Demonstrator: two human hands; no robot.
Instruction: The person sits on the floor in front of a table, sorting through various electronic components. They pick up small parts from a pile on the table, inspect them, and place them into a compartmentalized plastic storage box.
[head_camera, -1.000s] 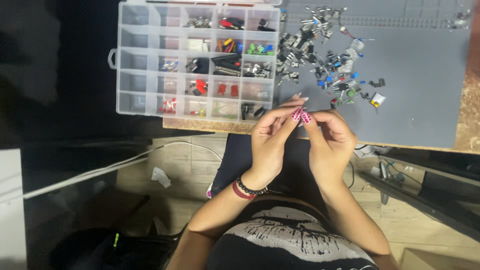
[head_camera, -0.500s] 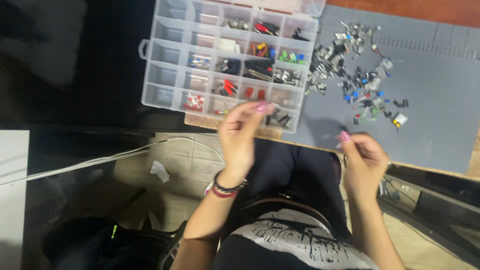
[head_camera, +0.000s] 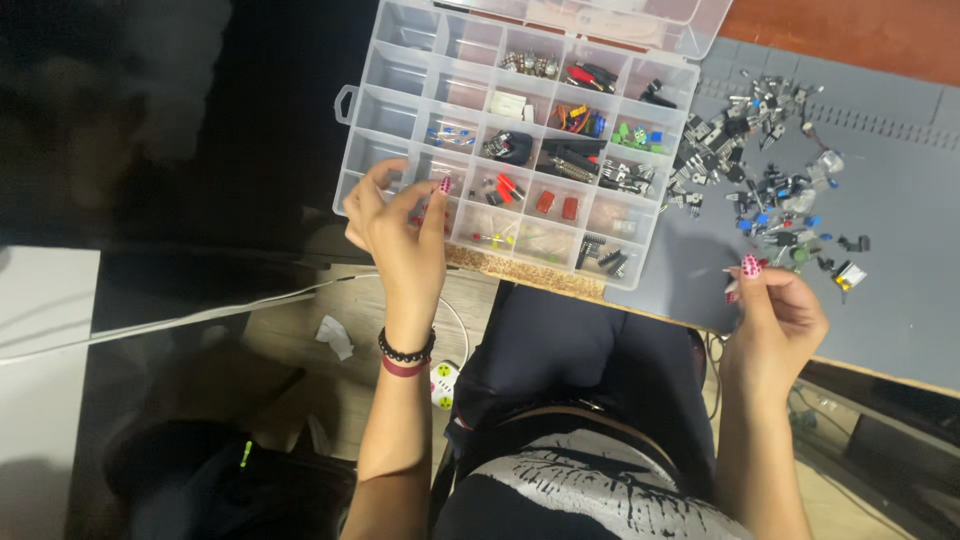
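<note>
Left hand (head_camera: 400, 225) hovers over the near-left corner of the clear compartment box (head_camera: 395, 75), fingers curled and pinched; whatever it may be pinching is too small to see. Right hand (head_camera: 775, 315) sits right of the box at the near edge of the grey mat (head_camera: 900, 300), fingertips pinched together, contents unclear. Loose electronic parts (head_camera: 770, 190) lie piled on the mat, right of the box: light, tiny, stiff, with legs that probably bend easily; best pinched by the body. Box compartments' contents are mostly blurred.
</note>
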